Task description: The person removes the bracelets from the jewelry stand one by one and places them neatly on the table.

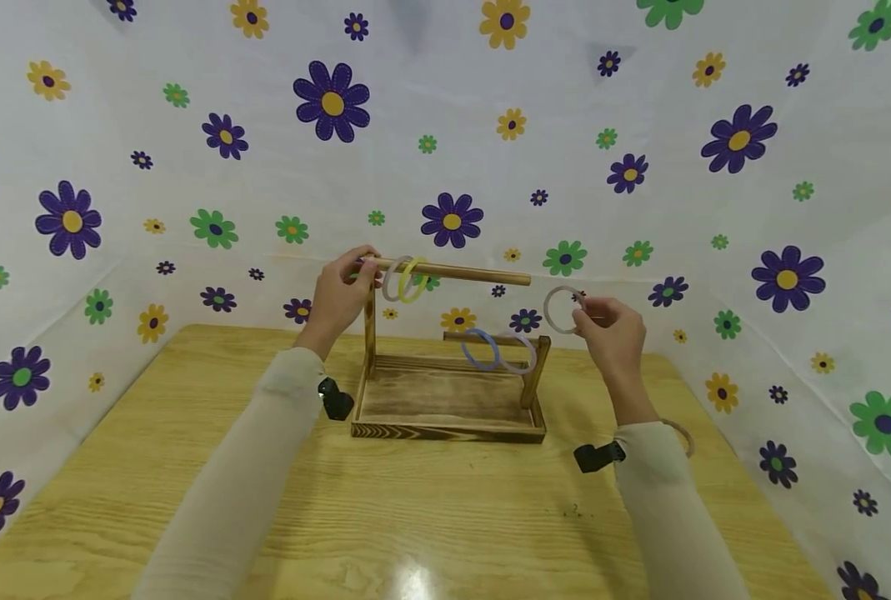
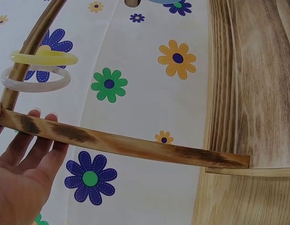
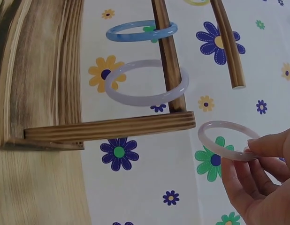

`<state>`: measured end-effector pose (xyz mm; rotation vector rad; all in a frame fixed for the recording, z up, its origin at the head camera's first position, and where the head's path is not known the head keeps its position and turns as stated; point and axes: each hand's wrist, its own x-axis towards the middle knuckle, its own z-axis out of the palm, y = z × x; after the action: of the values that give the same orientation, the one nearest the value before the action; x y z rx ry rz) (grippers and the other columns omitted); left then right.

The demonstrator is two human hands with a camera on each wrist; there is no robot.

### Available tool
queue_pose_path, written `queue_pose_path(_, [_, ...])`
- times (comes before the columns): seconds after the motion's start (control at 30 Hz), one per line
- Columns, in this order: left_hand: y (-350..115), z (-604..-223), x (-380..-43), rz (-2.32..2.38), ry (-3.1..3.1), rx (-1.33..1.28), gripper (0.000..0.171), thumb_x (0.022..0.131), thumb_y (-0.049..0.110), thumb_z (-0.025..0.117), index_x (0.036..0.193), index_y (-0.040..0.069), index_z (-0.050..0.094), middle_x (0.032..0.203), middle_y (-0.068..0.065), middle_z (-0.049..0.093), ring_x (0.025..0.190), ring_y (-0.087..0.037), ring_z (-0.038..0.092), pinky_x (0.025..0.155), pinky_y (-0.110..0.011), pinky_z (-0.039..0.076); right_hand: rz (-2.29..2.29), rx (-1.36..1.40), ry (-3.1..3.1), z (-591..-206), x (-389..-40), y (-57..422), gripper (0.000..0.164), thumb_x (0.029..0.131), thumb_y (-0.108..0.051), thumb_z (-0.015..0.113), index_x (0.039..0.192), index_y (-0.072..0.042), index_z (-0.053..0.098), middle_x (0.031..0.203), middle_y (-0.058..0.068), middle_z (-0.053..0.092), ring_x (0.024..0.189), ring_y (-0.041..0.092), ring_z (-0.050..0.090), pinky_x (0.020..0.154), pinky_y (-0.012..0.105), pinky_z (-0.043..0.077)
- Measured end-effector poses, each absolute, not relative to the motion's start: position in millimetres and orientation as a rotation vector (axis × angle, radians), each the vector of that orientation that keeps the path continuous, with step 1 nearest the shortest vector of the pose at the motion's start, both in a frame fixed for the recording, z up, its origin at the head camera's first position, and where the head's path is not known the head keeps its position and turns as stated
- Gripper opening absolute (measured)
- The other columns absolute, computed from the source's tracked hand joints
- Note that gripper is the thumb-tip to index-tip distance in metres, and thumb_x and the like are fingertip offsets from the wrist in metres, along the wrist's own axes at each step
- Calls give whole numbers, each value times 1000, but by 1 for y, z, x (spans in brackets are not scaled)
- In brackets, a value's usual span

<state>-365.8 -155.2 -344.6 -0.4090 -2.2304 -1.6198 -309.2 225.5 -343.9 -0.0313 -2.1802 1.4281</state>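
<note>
The rack bears four bangles, right hand pinching another bangle

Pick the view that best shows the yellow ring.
The left wrist view: the yellow ring appears large and uncropped there, clearly looped around the upper rod. The head view shows it on that rod too, but smaller; the right wrist view catches only a sliver at the picture's top.
</note>
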Motion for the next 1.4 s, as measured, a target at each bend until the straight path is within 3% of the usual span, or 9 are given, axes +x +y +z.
queue_pose_path(0.17, [-156,-346,-365,-1617,-2243,-403,37,111,31,49,139,12,62,124,-23,70,111,-35,70,89,-39,56,1395,-36,-2235,-351,-302,232,29,97,-10,70,121,7,70,113,28,70,72,-11,61,69,8,55])
queue_pose_path(0.43, [-154,-344,-366,-1611,-2227,-401,40,111,32,48,143,11,59,123,-23,70,108,-29,70,86,-31,56,1411,-35,-2268,-358,-296,245,29,97,-8,70,120,10,70,114,32,70,70,-6,65,68,11,56])
queue_pose_path(0.73, [-152,-341,-369,-1624,-2226,-425,38,111,31,48,140,10,60,123,-23,70,108,-30,70,88,-36,56,1396,-121,-2350,-372,-289,265,32,99,-10,67,125,10,68,118,30,68,72,-7,65,71,13,58])
queue_pose_path(0.93, [-154,-344,-367,-1610,-2228,-401,39,111,32,48,140,9,61,121,-21,71,108,-31,70,85,-30,55,1390,-128,-2407,-381,-284,271,34,100,-11,66,127,10,67,121,32,68,73,-10,64,71,15,59])
queue_pose_path(1.4, [-154,-346,-368,-1607,-2216,-401,38,110,31,49,140,11,61,119,-20,71,104,-27,70,83,-28,56,1369,-178,-2517,-411,-272,291,35,102,-11,65,129,11,65,119,31,69,73,-9,64,70,15,59])
